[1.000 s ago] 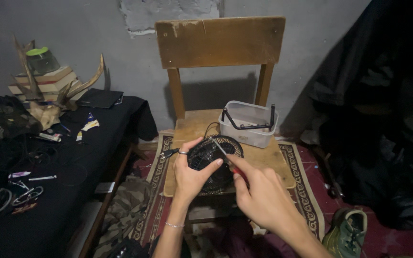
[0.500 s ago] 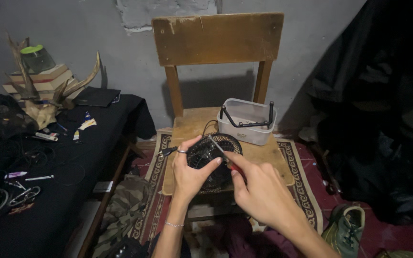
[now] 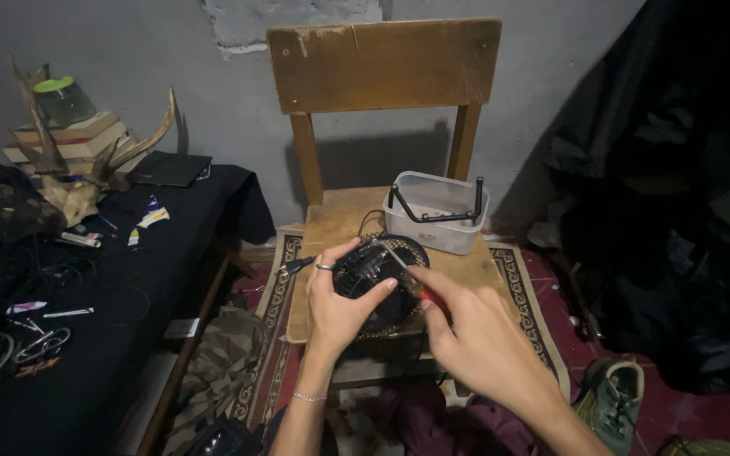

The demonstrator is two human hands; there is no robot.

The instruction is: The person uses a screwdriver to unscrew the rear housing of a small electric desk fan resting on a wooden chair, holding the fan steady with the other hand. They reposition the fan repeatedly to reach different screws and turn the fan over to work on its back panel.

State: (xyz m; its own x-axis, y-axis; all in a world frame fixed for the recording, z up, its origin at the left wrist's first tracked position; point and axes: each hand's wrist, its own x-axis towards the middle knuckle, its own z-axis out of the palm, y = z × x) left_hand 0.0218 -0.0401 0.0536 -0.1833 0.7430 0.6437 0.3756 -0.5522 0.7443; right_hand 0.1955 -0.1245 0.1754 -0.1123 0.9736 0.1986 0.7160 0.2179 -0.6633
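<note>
Black wire mesh covers the small round fan (image 3: 379, 283) that we hold over the near part of the wooden chair (image 3: 382, 76) seat. Our left hand (image 3: 340, 304) wraps around the fan's left rim, thumb across the front grille, a ring on one finger. Our right hand (image 3: 475, 338) pinches a thin screwdriver (image 3: 403, 266) with a red handle, its tip resting on the middle of the grille. Just beyond the fan, on the far right of the seat, stands a clear plastic tub (image 3: 437, 211) with black rods lying in it. To the left, a table under black cloth (image 3: 86, 338) carries scissors (image 3: 40, 346), antlers (image 3: 86, 160) and stacked books (image 3: 65, 139). A green shoe (image 3: 618, 401) lies on the red rug (image 3: 542, 295) at the near right.
</note>
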